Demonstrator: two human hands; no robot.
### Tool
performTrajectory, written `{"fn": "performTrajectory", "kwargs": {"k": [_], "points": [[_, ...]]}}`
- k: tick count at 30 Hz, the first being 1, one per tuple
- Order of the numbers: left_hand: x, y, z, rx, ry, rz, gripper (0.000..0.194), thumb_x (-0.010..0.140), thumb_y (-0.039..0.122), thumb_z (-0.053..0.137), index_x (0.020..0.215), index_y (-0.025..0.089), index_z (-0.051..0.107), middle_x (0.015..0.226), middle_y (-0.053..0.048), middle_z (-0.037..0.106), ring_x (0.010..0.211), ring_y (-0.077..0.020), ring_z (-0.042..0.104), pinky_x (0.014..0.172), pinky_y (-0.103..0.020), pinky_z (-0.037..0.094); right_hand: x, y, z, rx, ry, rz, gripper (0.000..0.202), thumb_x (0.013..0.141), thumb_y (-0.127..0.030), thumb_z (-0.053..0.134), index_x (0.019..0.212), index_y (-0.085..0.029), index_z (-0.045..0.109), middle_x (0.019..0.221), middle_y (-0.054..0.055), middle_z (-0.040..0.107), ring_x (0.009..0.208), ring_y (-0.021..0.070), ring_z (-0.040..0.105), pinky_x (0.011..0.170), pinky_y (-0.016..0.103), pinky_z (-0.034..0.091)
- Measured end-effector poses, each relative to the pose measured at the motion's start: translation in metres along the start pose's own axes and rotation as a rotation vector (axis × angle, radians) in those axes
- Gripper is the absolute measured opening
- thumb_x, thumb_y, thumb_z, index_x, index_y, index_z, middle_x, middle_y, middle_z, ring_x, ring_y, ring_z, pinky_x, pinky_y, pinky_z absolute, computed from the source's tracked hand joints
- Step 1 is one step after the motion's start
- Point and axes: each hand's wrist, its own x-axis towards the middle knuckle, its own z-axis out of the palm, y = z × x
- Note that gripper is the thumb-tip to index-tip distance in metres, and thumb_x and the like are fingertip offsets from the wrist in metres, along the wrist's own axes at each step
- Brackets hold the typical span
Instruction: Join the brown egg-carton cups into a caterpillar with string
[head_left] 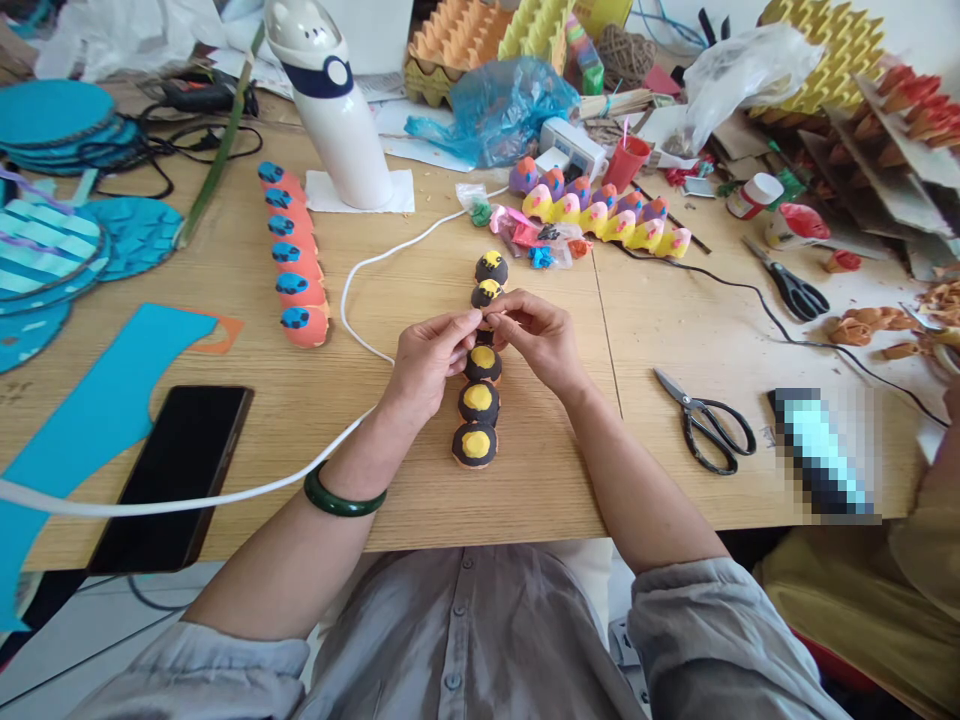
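Observation:
A row of black-painted egg-carton cups (478, 402) with yellow clay discs lies on the table, running away from me. The two farthest cups carry small black bits on their yellow discs. Over the middle of the row, my left hand (431, 358) and my right hand (541, 338) meet, thumbs and index fingers pinched together at the fingertips. Whatever sits between the fingertips is too small to make out. My hands partly cover the third cup from the far end. A dark green bangle (345, 497) circles my left wrist.
To the left lie orange cups with blue clay (294, 255), a black phone (174, 475) and a white cable (352, 270). Scissors (705, 418) lie to the right. Farther back are purple and yellow cups (600, 212), clay bags (536, 240) and a white bottle (337, 120). Another person's sleeve (862, 590) shows at right.

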Motion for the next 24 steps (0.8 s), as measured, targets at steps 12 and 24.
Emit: {"fn": "performTrajectory", "kwargs": {"k": [12,24], "points": [[0.0009,-0.0009,-0.0010,-0.007,-0.003,-0.007,0.031,0.067,0.031,0.086,0.055,0.015,0.062,0.056,0.004,0.049,0.047,-0.0025,0.033,0.042,-0.018,0.021,-0.0016,-0.0026,-0.0002,0.017,-0.009,0.047,0.047,0.076,-0.062,0.083,0.094,-0.021,0.071,0.081,0.000,0.071,0.067,0.0107,0.064,0.064,0.025,0.060],[-0.0010,-0.0006,-0.0004,0.049,0.016,0.022,0.030,0.070,0.034,0.083,0.056,0.016,0.062,0.058,0.003,0.051,0.048,-0.0037,0.035,0.043,-0.020,0.023,0.0004,0.0034,-0.0011,-0.005,0.020,0.009,0.045,0.076,-0.061,0.084,0.090,-0.021,0.069,0.082,-0.001,0.070,0.063,0.0094,0.060,0.061,0.025,0.057]]}}
